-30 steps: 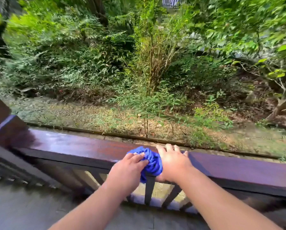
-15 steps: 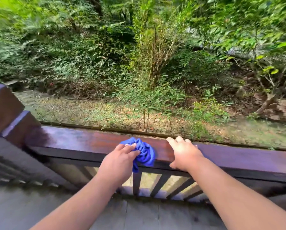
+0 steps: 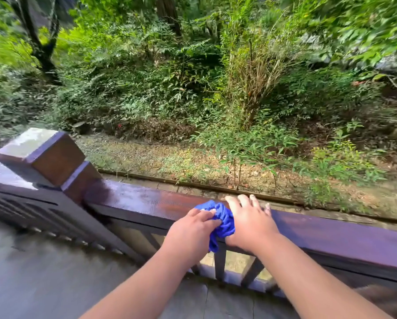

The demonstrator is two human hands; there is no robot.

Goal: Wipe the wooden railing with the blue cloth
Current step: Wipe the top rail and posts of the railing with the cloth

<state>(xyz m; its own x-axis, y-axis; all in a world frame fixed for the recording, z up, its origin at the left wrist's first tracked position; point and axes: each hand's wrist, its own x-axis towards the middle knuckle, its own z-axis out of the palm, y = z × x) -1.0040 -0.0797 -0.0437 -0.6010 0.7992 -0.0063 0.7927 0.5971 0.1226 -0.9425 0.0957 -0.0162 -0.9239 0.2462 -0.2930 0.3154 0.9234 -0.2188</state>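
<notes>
Outdoor deck or walkway at the edge of some woods

Dark wooden railing (image 3: pixel 331 236) with a chunky post (image 3: pixel 47 155), paved floor (image 3: pixel 43 272), dense green undergrowth (image 3: pixel 170 77) just past it.

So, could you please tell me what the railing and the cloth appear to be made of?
The railing looks like dark-stained wood with a glossy finish, possibly varnished or wet: faint grain shows and its top reflects the light. The blue cloth, bunched in the left hand, looks like a soft, thick fabric, perhaps microfibre or terry, judging by its plump folds.
</notes>
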